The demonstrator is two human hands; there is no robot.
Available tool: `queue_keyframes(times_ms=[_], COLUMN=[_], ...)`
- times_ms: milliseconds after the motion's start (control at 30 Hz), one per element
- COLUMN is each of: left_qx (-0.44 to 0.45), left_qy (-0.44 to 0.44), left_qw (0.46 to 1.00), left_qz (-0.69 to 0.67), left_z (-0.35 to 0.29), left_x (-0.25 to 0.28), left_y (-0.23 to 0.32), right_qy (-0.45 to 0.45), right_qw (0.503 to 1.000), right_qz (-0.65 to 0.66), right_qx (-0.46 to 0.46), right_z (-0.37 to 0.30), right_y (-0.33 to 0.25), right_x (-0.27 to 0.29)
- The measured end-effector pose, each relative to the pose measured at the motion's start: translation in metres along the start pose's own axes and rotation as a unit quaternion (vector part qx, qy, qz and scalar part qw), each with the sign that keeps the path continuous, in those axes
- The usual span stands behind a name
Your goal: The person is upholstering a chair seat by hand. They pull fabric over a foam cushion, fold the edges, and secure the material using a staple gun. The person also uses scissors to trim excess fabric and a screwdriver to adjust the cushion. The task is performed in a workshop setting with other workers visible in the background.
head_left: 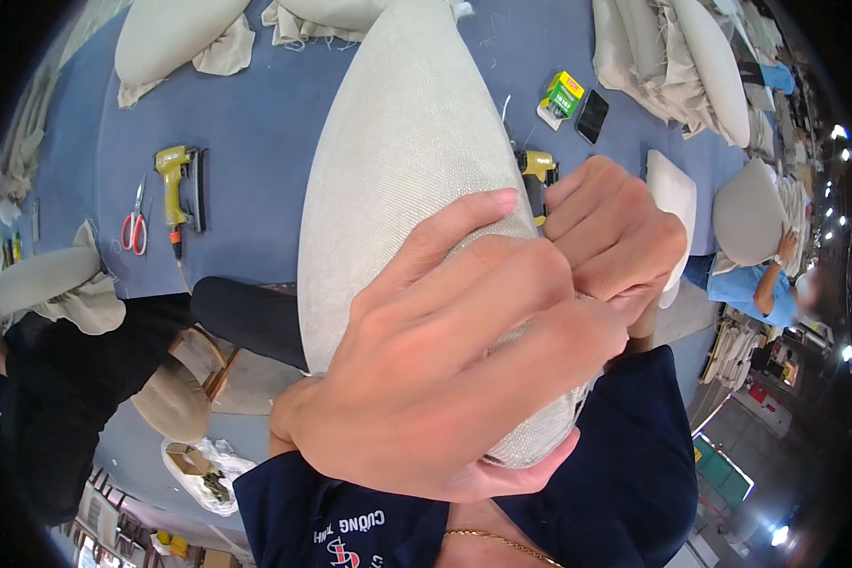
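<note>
One cushion [398, 142], covered in pale woven cloth, held on end in front of you: its far end over the blue table [256, 142], its near end drawn close to your chest, probably so your body can steady it while both arms pull inward. Your left hand [426, 379], wrapped across the near part from the left, fingers spread over the cloth and clasping it; this looks like the anchoring hold. Your right hand [620, 232], a clenched fist at the cushion's right edge, seemingly grasping the cover there, though the fingertips are hidden. Relative to the grip: the cushion lies beneath your left palm, just left of your right fist, most of its length running out far beyond both. Two yellow staple guns, one [171, 180] lying left of the cushion, another [538, 167] just right and partly covered, likely set for easy reach. Red-handled scissors [134, 227], left of the left-hand gun. Small green-and-yellow box [562, 95] and dark phone [593, 116], far right, kept out of your arms' way.
</note>
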State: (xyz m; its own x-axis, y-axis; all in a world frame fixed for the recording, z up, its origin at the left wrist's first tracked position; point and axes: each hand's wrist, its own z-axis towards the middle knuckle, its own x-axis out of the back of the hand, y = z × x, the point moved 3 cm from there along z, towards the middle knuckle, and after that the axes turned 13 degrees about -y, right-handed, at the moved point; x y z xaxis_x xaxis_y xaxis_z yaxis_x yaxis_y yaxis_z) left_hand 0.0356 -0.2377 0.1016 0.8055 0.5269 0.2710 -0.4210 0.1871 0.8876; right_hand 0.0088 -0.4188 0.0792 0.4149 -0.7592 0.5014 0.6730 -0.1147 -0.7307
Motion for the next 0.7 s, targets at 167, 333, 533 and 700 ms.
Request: queue_keyframes(times_ms=[167, 333, 533, 700], left_qx=[0.000, -0.011, -0.009, -0.014], left_qy=[-0.013, 0.001, -0.016, -0.012], left_qw=[1.000, 1.000, 1.000, 1.000], left_qz=[-0.003, -0.005, 0.008, 0.009], left_z=[-0.002, -0.001, -0.003, -0.006], left_x=[0.004, -0.006, 0.000, -0.003], left_y=[0.002, 0.002, 0.006, 0.005], right_qy=[0.009, 0.035, 0.087, 0.128], right_qw=[0.990, 0.980, 0.982, 0.983], right_qz=[-0.126, -0.191, -0.159, -0.123], right_qx=[-0.055, -0.043, -0.061, -0.043], right_z=[-0.005, -0.029, -0.051, -0.041], right_y=[-0.022, -0.030, -0.024, -0.023], right_x=[0.003, 0.001, -0.008, -0.021])
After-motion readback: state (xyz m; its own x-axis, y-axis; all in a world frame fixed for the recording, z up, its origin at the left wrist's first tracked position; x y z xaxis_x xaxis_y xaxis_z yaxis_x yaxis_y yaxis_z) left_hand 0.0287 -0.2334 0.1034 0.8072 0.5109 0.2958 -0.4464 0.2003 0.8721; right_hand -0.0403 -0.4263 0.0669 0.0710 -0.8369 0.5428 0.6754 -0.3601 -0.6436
